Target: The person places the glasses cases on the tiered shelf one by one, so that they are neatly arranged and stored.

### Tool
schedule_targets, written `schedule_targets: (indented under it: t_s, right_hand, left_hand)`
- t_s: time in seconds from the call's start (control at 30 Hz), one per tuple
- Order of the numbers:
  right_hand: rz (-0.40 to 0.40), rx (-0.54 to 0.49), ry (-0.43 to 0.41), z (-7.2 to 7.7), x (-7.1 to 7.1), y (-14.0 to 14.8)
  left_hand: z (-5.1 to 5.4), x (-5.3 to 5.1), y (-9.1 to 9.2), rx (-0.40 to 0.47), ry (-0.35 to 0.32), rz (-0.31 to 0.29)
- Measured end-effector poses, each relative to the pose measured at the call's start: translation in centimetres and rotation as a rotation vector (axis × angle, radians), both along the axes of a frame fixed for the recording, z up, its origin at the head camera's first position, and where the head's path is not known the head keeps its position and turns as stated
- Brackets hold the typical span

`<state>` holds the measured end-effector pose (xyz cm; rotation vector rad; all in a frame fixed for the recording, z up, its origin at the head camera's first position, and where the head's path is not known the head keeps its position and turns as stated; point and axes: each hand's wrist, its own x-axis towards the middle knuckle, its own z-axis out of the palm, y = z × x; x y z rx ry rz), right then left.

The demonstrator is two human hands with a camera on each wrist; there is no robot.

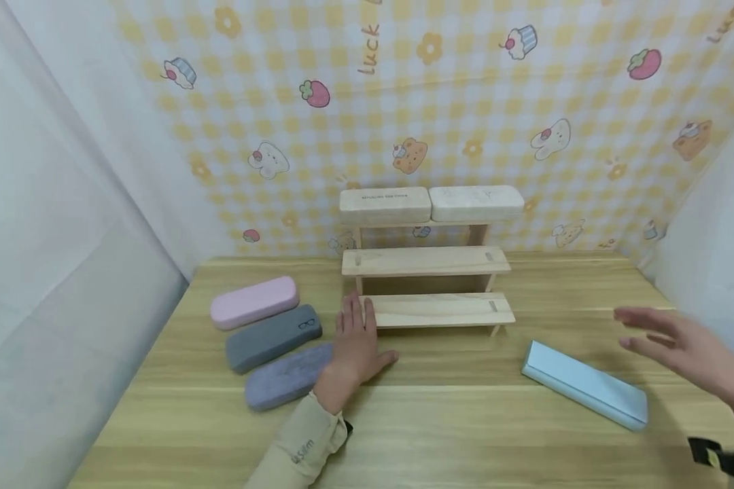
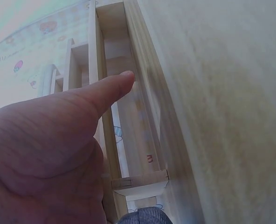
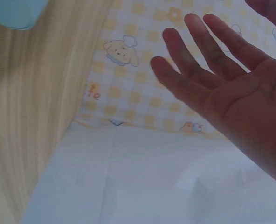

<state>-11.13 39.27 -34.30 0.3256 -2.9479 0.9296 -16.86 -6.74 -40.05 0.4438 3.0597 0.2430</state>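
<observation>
My left hand (image 1: 356, 353) lies with straight fingers on the left end of the lowest step of a wooden tiered rack (image 1: 434, 310). In the left wrist view the thumb stretches out in front of the rack. Beside that hand is a purple glasses case (image 1: 284, 377), partly hidden by it. My right hand (image 1: 679, 346) hovers above the table at the right, fingers spread and holding nothing. Below and left of it lies a light blue glasses case (image 1: 587, 384), set at a slant. In the right wrist view only an end of this blue case (image 3: 19, 11) shows.
A pink case (image 1: 255, 302) and a grey-blue case (image 1: 273, 337) with a glasses mark lie at the left. Two whitish cases, one left (image 1: 385, 204) and one right (image 1: 477, 203), sit side by side on the top step. A checked cloth (image 1: 355, 129) hangs behind.
</observation>
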Motion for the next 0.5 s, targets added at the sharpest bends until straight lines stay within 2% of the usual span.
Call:
schedule_targets:
  t_s: [0.07,0.2,0.33,0.5]
  right_hand:
    - [-0.015,0.010,-0.075,-1.0,1.1,0.7]
    - [0.009,-0.021,-0.182,-2.8,2.4,1.3]
    - [0.038,-0.047,-0.208,-3.7,2.7,0.9]
    - [0.054,-0.072,-0.241,-4.6,2.6,0.0]
  left_hand:
    - [-0.3,0.2,0.1,0.004,-0.002,0.001]
    - [-0.5,0.3,0.3,0.027,0.004,-0.002]
    - [-0.1,0.0,0.4,0.011,0.026,-0.006]
    - [0.1,-0.1,0.2,-0.026,0.018,-0.001]
